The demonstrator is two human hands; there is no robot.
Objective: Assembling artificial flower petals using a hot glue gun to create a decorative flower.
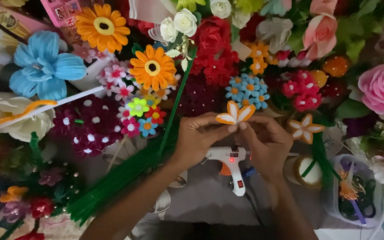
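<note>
Head view: one orange-and-white petal flower (235, 113) is pinched between both hands, the left hand (196, 138) and right hand (265, 141) closed on its base, just above one white glue gun (228, 161). A second such flower (305, 128) is seen near the right hand. Two orange daisies (152, 67) are counted above. Green stems (125, 173) crowd the left; little bare table (201, 195) is left below.

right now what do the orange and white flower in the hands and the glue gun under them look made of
Flower: likely pipe cleaner, matte and fuzzy, with orange outlines around white petals; left hand and right hand pinch it. Glue gun: smooth white plastic, orange trigger, glowing red light.
</note>
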